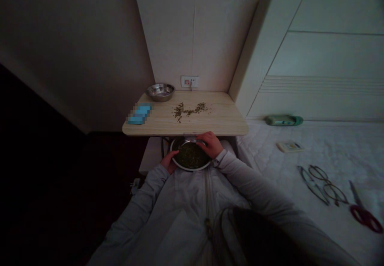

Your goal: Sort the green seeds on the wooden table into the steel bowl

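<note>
A metal bowl point(180, 166) filled with small dark green bits rests on my lap, just below the table's front edge. My left hand point(169, 162) grips the bowl's left rim with curled fingers. My right hand point(211, 144) is closed over the far right rim, pinching a small pale thing I cannot make out. On the light wooden table point(222, 122) lies a scattered heap of the same dark bits point(189, 110).
An empty steel bowl point(160, 91) stands at the table's back left, a blue item point(140, 113) near its left edge. A wall socket point(190, 81) sits behind. On the bed to the right lie a green case point(283, 120), a small card point(290, 146), glasses point(322, 184) and red-handled scissors point(364, 214).
</note>
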The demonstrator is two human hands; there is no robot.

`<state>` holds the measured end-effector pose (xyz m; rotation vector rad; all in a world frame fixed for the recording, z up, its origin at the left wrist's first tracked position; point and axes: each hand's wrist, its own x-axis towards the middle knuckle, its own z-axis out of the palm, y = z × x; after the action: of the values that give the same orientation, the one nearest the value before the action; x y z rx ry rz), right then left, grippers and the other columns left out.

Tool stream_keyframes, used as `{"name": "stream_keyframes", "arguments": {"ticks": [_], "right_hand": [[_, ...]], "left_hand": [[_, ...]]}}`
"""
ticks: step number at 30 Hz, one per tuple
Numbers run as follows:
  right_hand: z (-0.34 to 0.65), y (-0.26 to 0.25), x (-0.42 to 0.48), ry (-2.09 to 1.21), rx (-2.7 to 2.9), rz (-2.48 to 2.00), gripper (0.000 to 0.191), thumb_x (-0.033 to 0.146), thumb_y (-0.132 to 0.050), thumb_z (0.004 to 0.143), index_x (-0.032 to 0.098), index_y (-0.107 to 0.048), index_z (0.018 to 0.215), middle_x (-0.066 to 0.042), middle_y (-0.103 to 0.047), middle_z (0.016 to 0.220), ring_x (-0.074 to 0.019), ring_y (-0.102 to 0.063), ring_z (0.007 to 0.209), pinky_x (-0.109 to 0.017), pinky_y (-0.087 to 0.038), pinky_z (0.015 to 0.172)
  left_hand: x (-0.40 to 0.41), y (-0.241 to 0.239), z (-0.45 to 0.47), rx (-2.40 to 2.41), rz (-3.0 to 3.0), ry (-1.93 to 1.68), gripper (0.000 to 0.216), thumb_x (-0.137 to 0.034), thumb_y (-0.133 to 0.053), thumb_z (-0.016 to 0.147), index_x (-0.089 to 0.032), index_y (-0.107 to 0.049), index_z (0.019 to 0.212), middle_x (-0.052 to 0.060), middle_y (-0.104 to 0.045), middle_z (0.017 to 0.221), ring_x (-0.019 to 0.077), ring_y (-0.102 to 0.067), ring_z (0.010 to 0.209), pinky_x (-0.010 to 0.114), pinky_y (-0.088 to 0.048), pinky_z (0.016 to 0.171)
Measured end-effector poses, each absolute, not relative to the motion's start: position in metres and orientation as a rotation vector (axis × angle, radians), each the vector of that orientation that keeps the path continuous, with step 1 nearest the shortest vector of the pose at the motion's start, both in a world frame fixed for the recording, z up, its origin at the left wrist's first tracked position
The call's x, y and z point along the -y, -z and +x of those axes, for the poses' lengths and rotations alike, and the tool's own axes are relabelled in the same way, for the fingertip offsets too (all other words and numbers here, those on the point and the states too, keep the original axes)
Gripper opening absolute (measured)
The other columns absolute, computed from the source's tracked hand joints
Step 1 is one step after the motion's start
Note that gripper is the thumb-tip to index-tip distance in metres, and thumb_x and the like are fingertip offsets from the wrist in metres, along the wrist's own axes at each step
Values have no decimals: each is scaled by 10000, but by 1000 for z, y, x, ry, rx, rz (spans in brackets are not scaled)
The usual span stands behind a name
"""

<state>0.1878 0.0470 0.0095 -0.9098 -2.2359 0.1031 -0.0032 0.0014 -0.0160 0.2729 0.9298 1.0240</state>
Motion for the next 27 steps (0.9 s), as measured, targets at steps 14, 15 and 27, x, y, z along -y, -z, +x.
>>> {"name": "stream_keyframes", "arguments": {"ticks": [14,15,27], "right_hand": [[188,-9,-47,-94,2227,-898,198,308,-456,731,191,-541,865,-44,-594,913,-147,-507,829,-324,-371,764],[188,-9,-47,-94,2229,-900,197,307,-456,730,191,-541,865,-43,-595,910,-147,-508,828,-324,-370,766],[188,-9,-47,-97,2229,-901,197,307,-456,731,189,-542,864,-48,-593,920,-145,-512,829,-326,-366,770]], "left_hand": [[0,13,-2,-943,281,-1028,154,-151,-478,641,-118,-588,744,60,-656,713,203,-546,881,306,-394,822],[0,12,-2,-939,283,-1027,155,-153,-477,643,-119,-589,743,58,-657,702,202,-552,870,306,-396,819],[-1,14,-2,-914,272,-1020,169,-155,-468,647,-114,-585,763,56,-657,710,205,-555,862,320,-396,821]]}}
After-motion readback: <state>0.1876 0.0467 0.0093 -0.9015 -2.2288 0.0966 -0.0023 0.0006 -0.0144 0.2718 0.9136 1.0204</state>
